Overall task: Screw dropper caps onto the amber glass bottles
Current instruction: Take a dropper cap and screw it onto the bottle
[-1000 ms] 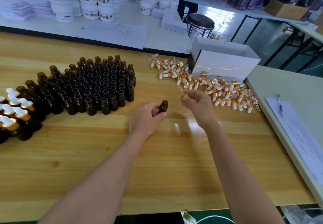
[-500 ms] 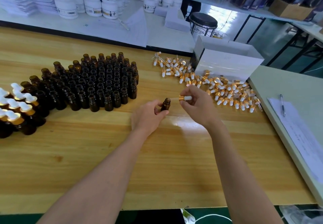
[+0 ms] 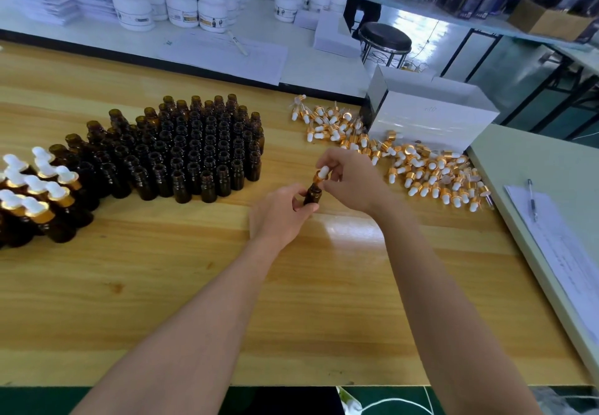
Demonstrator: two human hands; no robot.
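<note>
On the wooden table (image 3: 162, 285), right of the uncapped block (image 3: 194, 148), your left hand (image 3: 278, 217) grips an amber bottle (image 3: 312, 195) mid-frame. Your right hand (image 3: 353, 181) pinches a dropper cap (image 3: 321, 173) at its neck. Hold the bottle upright, seat the threads squarely, then twist gently.

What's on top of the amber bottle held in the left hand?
A dropper cap, gold collar and white bulb, sits at its mouth, pinched by the right hand. Its pipette is hidden inside the amber bottle.
</note>
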